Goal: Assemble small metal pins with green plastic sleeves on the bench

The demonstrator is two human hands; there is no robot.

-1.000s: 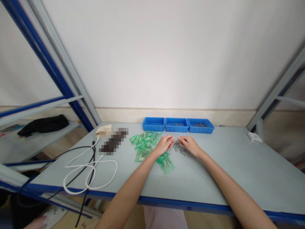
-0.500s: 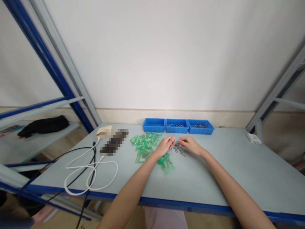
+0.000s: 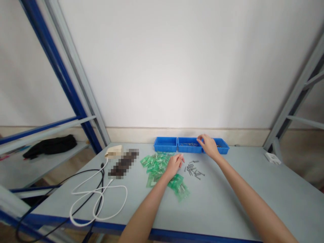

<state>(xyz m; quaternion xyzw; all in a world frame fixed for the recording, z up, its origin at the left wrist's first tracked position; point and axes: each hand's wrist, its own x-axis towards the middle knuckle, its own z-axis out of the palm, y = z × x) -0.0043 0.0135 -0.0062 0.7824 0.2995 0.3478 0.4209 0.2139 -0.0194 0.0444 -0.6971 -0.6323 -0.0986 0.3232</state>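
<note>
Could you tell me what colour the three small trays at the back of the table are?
The trays are bright blue, clearest in the head view.

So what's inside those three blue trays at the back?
The middle blue tray holds small metal pins. The right tray shows a few too, partly hidden by the right hand. The left tray's inside isn't visible.

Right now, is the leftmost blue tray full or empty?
Empty, as far as the picture shows: the leftmost blue tray shows only bare blue floor, while the middle tray holds small metal screws.

right hand [image 3: 209, 146] | moved from screw pile [image 3: 193, 169] | now over middle blue bin [image 3: 188, 147]
</note>
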